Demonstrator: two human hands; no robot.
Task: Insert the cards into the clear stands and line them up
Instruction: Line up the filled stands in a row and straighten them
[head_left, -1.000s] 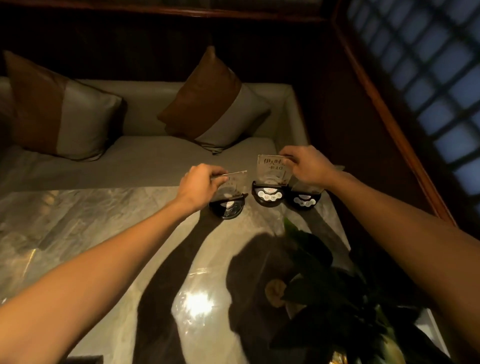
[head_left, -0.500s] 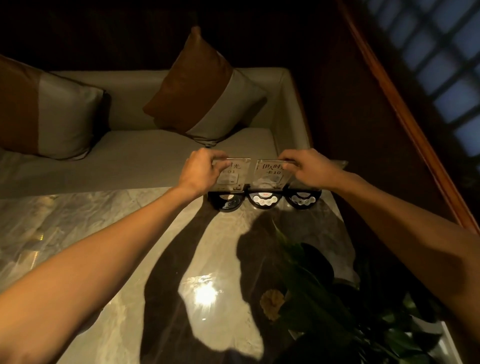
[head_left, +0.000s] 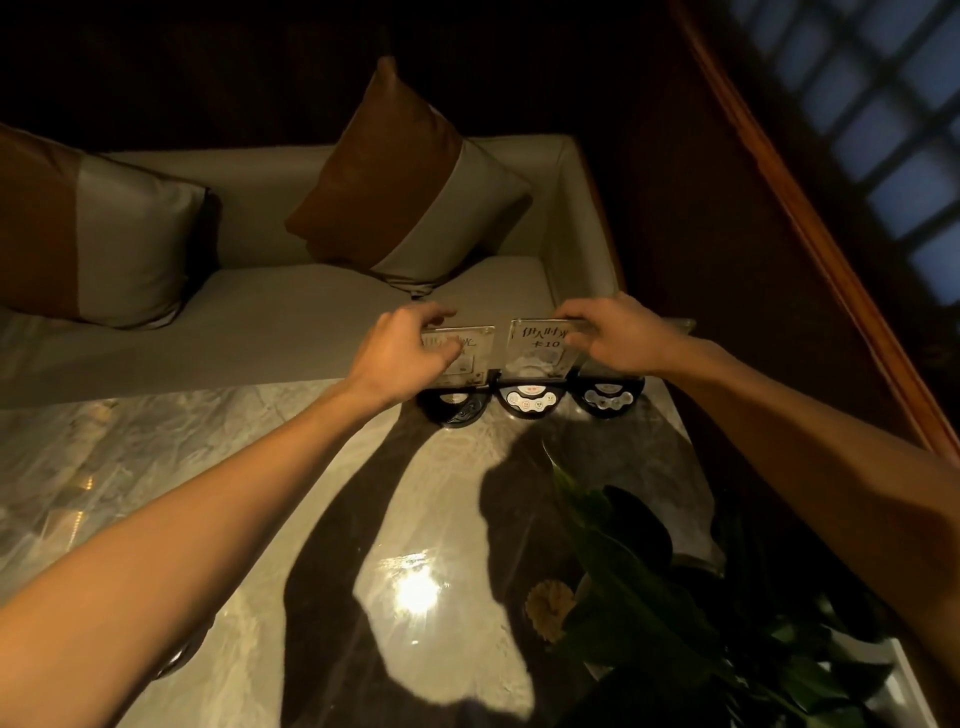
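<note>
Squaring up two card stands at the desk's far edge

My left hand (head_left: 402, 348) pinches the left clear stand (head_left: 465, 358) by its top edge, and my right hand (head_left: 615, 335) pinches the right clear stand (head_left: 537, 345) likewise; both stand upright near the desk's (head_left: 260, 467) far right corner, above black round bases (head_left: 527, 400). The acrylic looks light, stiff and slippery, so I judge edge grips safest.

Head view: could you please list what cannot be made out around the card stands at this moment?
- Left card stand: its print is partly hidden by the left hand.
- Middle card stand: the right hand covers its right edge.
- Right base: whether it holds a card is unclear; the right hand hides the stand above it.
- Buttons on the black bases: too small and dim to read.
- Potted plant: cut off by the bottom edge.
</note>
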